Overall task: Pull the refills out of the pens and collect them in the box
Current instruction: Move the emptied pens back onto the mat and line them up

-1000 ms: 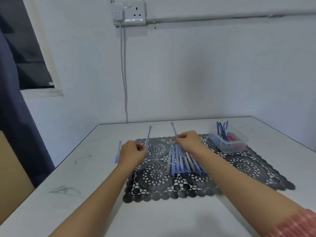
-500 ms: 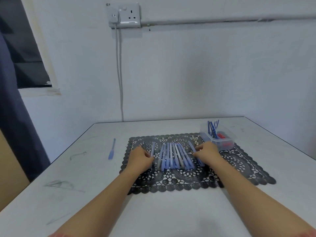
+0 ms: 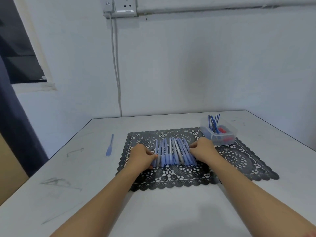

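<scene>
Pens (image 3: pixel 172 153) in a row at frame centre on the mat (image 3: pixel 239 161), packed tighter than half a second ago. Left hand (image 3: pixel 142 156) pinching the leftmost pen's near end. Right hand (image 3: pixel 203 151) curled against the row's right edge, grip unclear. Both lowered from last second's raised hold. Refills (image 3: pixel 212 122) upright in the box (image 3: pixel 222 141), right of centre. Probably squaring up before taking the next pen.

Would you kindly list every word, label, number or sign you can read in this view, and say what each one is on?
No text in this view can be read.
wall socket: any marking is too small to read.
pens: any print on the barrels is too blurred to read.
box: clear plastic, no label visible.
</scene>
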Demonstrator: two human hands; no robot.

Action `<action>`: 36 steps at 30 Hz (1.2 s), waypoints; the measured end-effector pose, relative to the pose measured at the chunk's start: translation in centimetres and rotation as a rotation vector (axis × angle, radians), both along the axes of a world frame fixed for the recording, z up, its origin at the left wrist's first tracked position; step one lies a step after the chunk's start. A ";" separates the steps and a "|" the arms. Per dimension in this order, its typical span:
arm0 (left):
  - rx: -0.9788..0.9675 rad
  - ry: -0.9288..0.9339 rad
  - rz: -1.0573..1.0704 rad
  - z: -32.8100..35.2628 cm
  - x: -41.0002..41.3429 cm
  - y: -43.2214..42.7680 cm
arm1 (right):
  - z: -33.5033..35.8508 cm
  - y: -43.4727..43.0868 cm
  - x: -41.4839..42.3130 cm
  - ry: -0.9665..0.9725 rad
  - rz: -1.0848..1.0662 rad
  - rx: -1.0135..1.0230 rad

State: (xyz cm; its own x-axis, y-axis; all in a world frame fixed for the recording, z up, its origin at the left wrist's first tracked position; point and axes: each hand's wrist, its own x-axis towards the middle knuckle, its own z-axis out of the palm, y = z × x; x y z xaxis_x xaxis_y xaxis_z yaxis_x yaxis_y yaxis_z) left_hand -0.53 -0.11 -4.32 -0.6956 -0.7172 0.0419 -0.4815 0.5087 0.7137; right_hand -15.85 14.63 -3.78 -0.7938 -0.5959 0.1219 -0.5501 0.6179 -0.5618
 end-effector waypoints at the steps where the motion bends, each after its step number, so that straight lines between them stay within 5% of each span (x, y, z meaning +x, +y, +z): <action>1: -0.002 0.001 0.000 0.0 0.0 0.0 | 0.0 0.0 -0.1 0.005 0.000 -0.005; 9: -0.185 0.031 0.134 0.5 0.9 -2.5 | -1.2 0.4 -1.8 0.194 0.065 -0.092; 15: -0.368 0.086 0.409 0.2 3.4 -7.4 | -2.7 0.5 -3.5 0.256 0.183 0.085; 23: -0.245 0.017 0.404 -1.9 4.3 -9.9 | -3.3 -0.2 -3.9 0.286 0.190 0.343; 36: -0.212 0.067 0.460 -0.7 4.2 -9.6 | -3.3 -0.1 -4.2 0.284 0.208 0.335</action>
State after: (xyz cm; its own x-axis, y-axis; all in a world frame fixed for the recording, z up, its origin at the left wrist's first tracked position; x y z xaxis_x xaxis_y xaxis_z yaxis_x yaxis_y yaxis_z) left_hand 3.63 -9.67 -5.02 -0.3003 -0.9196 0.2532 -0.6465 0.3915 0.6548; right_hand -20.01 14.57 -7.10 -0.6169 -0.7818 0.0910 -0.7839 0.5999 -0.1601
